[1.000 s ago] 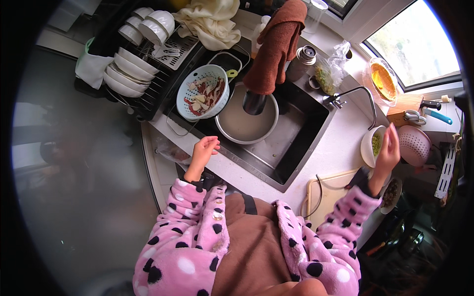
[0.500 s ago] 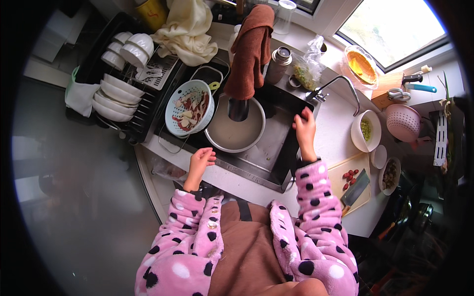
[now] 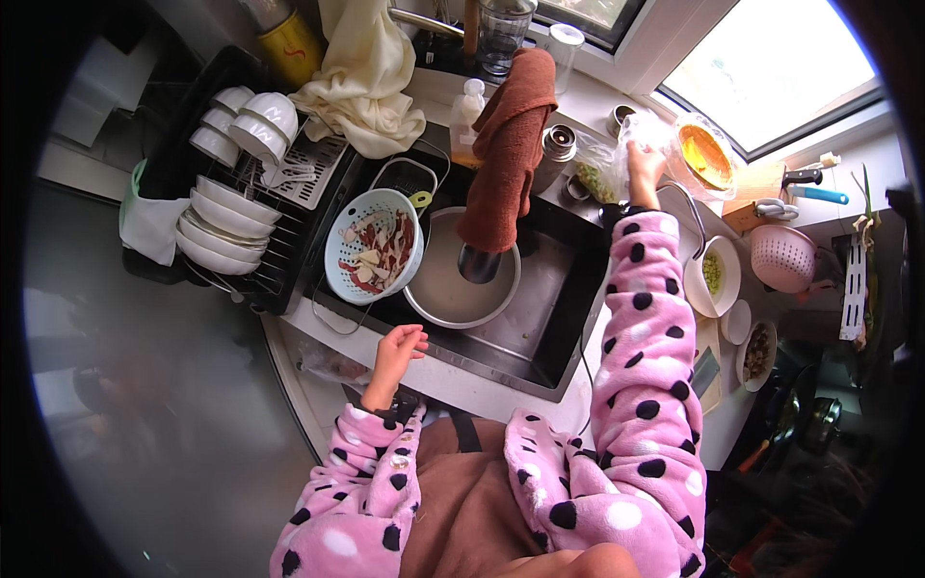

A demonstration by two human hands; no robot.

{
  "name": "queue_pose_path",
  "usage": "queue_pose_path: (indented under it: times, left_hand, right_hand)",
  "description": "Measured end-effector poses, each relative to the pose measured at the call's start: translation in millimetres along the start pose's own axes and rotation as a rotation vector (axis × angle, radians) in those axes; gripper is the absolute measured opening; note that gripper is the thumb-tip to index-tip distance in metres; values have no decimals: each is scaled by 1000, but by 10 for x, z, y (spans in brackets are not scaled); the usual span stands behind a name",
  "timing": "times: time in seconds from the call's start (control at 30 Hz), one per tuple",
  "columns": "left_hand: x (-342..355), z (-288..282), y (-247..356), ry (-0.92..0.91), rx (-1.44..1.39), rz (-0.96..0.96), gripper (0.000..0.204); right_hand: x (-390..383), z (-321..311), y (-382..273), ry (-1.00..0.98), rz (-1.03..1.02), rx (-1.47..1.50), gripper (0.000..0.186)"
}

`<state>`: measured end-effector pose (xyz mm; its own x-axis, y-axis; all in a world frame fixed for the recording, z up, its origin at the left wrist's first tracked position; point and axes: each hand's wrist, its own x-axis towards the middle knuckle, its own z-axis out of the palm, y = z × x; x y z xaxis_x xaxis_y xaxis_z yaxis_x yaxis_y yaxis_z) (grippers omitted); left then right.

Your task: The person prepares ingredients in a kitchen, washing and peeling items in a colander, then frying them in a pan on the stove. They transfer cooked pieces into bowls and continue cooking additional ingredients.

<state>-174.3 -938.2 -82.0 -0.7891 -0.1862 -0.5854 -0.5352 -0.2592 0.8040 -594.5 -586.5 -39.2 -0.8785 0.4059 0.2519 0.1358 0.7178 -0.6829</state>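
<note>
My left hand (image 3: 394, 357) hovers in front of the sink's near edge, fingers loosely bent and a little apart, holding nothing. Far to the right, my right hand (image 3: 644, 171) is stretched past the sink, its fingers closed at the top of a clear plastic bag (image 3: 599, 179) with green bits inside. The fingertips are partly lost against the bag. A metal pot (image 3: 447, 315) of cloudy liquid stands in the black sink (image 3: 562, 332). Beside it rests a light blue colander (image 3: 336, 254) holding red and pale pieces.
A brown towel (image 3: 511, 144) drapes over the tap above the pot. A dish rack (image 3: 265, 255) with white bowls stands left. Behind the sink is a thermos (image 3: 556, 159). Rightward are a bowl of green pieces (image 3: 713, 276), a knife block (image 3: 747, 207) and a pink colander (image 3: 782, 258).
My right hand has moved from above the sink's right edge, away and right, to the plastic bag. My left hand stays by the sink's front. The view has shifted slightly.
</note>
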Motion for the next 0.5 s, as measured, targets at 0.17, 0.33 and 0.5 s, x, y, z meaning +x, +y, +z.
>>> queue_pose_path:
  times: [0.17,0.33,0.5]
  left_hand:
    - [141,95,46,-63,7,20,24]
    - [182,329,145,-130,55,16,25]
    - [125,768,346,-369,137,43,26]
  right_hand:
    - [213,-460,-253,-55,-123,237,27]
    - [27,-1104,-760,-96,-76,648,19]
    - [-350,-1678,-1159,-258,-76,813,18]
